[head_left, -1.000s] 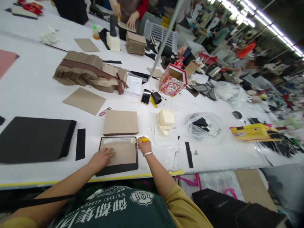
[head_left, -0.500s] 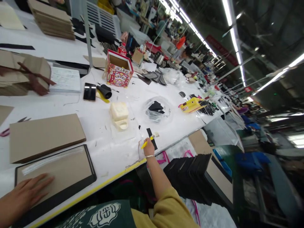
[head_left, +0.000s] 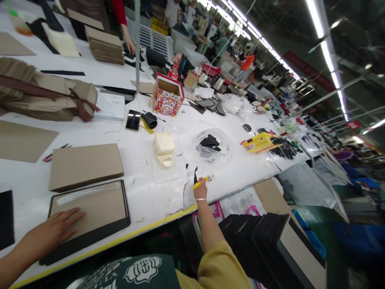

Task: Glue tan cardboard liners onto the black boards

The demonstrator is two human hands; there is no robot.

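Observation:
My left hand [head_left: 60, 228] lies with fingers spread on a beige board [head_left: 104, 206] edged in black material. A clear, shiny strip [head_left: 86, 194] runs along the board's upper part. Over the white table near its front edge, my right hand [head_left: 201, 192] is closed around a yellow-handled brush [head_left: 208, 178], bristles pointing right. A narrow black strip [head_left: 195, 175] rises beside these fingers; whether they pinch it I cannot tell. Left of the right hand stands a cream-coloured tub [head_left: 164, 150] on a clear sheet.
Behind the framed board is a stack of beige boards [head_left: 87, 166]. Black pieces lie in a clear plastic bag [head_left: 210, 150]. Farther back stand a red patterned box [head_left: 168, 98] and a metal pole [head_left: 137, 48]. Black-edged panels [head_left: 258, 241] are stacked at right. Another person's hand [head_left: 130, 43] is across the table.
The view has swung left, shifting everything rightward. The black strip, flat under my right hand before, now stands up narrow beside the fingers. My left hand stays on the board.

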